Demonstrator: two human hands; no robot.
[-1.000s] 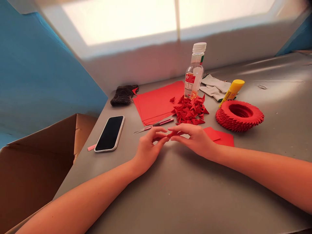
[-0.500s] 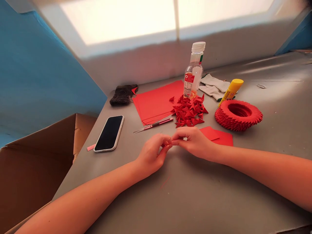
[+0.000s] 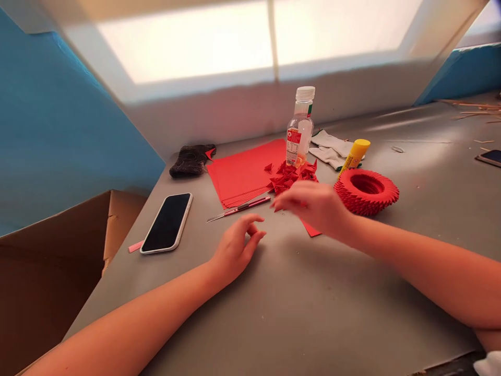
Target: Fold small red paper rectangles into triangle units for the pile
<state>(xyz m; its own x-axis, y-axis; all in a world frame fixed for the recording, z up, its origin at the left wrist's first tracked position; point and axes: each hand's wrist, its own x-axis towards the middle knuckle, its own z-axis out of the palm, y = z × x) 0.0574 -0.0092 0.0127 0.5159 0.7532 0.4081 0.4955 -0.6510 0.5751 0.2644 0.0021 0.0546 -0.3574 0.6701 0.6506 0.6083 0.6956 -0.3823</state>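
My left hand [image 3: 237, 245] rests over the grey table with thumb and fingers apart and nothing between them. My right hand [image 3: 315, 206], slightly blurred, pinches a small folded red paper piece [image 3: 274, 206] at its fingertips. Just behind it lies a heap of folded red paper triangles [image 3: 287, 180], partly covered by the hand. Under the right wrist a bit of red paper [image 3: 311, 230] shows. To the right stands a ring of interlocked red paper pieces [image 3: 368, 193]. A utility knife [image 3: 238, 208] with its blade out lies beyond my left hand.
Behind are a stack of red paper sheets [image 3: 246, 167], a clear bottle [image 3: 300, 128], white gloves [image 3: 332, 149] and a yellow glue stick [image 3: 355, 155]. A phone [image 3: 167, 223] and a black cloth item [image 3: 190, 161] lie left. A cardboard box [image 3: 125, 219] stands beside the table.
My hands have come apart from where their fingertips met. The right hand has risen towards the heap, while the left has opened. The view has shifted a little to the right.
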